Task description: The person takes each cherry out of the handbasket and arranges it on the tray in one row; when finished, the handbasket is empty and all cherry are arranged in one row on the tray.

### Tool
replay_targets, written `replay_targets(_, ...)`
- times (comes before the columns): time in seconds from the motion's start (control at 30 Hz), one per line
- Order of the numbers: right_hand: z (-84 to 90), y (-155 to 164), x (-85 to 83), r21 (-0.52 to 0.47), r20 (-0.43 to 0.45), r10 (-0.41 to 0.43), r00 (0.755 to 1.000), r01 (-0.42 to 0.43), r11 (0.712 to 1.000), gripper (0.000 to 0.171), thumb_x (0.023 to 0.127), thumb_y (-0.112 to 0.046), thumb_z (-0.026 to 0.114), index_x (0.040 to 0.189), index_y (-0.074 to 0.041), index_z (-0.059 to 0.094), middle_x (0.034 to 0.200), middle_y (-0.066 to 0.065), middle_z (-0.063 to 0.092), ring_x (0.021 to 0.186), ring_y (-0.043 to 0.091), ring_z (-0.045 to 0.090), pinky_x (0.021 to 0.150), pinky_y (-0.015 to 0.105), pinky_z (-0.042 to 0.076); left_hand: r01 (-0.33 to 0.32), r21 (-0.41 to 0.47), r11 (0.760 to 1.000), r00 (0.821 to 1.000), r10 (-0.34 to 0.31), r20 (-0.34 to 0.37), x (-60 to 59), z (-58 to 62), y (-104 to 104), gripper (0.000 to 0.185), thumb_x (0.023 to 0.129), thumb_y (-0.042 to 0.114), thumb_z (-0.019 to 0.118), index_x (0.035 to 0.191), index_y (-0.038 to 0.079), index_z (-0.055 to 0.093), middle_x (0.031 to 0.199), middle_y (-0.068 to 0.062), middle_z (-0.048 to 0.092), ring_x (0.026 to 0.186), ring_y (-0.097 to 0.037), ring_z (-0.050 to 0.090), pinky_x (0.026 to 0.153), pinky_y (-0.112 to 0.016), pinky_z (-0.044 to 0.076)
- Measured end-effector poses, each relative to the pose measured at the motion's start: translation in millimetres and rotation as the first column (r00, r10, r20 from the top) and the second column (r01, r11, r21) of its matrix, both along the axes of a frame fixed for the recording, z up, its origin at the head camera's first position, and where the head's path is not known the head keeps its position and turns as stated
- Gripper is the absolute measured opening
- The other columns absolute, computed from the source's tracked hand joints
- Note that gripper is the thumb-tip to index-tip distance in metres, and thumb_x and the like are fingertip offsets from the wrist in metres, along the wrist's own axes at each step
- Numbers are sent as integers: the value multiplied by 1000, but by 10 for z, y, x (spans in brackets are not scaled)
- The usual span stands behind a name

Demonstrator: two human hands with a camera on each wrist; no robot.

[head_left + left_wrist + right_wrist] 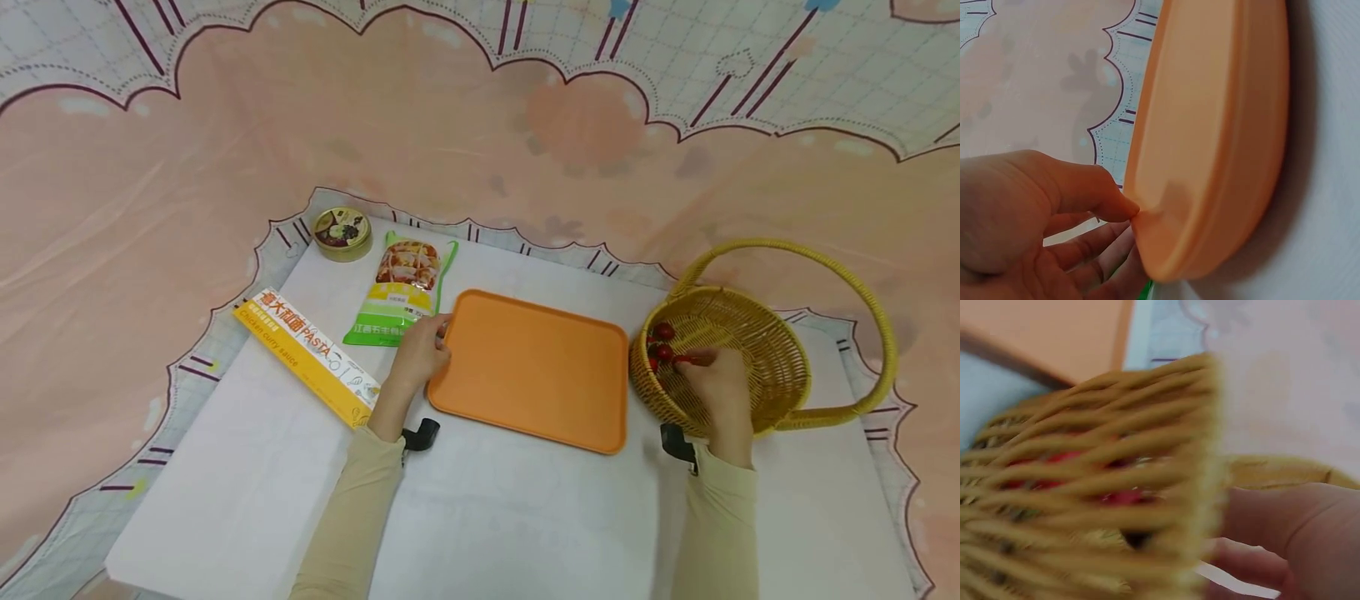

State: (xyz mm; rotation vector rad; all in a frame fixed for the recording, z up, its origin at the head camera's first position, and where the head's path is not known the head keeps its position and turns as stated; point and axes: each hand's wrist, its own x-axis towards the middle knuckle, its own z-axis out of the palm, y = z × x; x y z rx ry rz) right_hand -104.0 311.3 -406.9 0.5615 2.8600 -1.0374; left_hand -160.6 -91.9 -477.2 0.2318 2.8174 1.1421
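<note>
My left hand (422, 354) pinches the left rim of an orange rectangular tray (532, 371), thumb on the rim and fingers below it. In the left wrist view that tray (1191, 125) rises beside the thumb. My right hand (718, 383) reaches inside a yellow woven basket (780, 367) and pinches a small red fruit (699, 358). Beside its fingertips, several round red fruits (663, 332) lie against the basket's left wall. In the right wrist view the basket's weave (1116, 437) hides the fingertips and most of the fruit.
Left of the tray lie a green and yellow food bag (402, 287) and a long pasta box (311, 354). A round tin (342, 233) stands at the back left corner of the white table (517, 517). The basket's tall handle (870, 300) arches out to the right.
</note>
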Motion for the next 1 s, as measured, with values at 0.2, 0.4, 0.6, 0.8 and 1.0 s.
replay_targets(0.2,121,-292,-15,-26,-291,-157,944,156,987,28,87,-10,67,109,7,70,108,26,66,75,9,58,61,17,42,9,-25,1000,1000,-9,8,14,29,68,57,79,-8,58,136,-4,54,104,-17,58,88,-28,52,80,-40,45)
replay_targets(0.4,7,-735,-171,-156,-427,-127,895,65,986,27,86,-5,71,109,7,69,104,24,67,66,-7,55,58,6,42,11,-41,999,999,-12,-35,7,39,115,56,79,-8,58,135,-4,56,100,-17,58,88,-29,52,81,-42,46)
replay_targets(0.6,-217,-1127,-324,-264,-379,-112,918,9,964,25,85,-2,71,110,4,69,107,22,68,80,25,66,57,9,44,20,-56,998,1000,-21,-19,49,15,127,56,81,-5,61,136,-2,55,106,-18,59,88,-28,52,82,-42,46)
replay_targets(0.8,-414,-1546,-423,-341,-314,-33,949,-80,937,30,86,-4,73,115,4,67,112,22,67,86,34,67,65,15,50,9,-50,999,1000,-9,8,79,-41,75,57,81,-5,64,137,-2,54,115,-20,58,93,-29,54,87,-43,47)
replay_targets(1.0,-579,-1969,-540,-346,-283,26,959,-127,930,30,85,-4,74,113,6,68,112,23,67,90,35,68,77,40,56,-2,-55,999,1000,2,15,57,-9,29,57,82,-4,64,138,-1,54,115,-20,57,93,-29,53,87,-43,47)
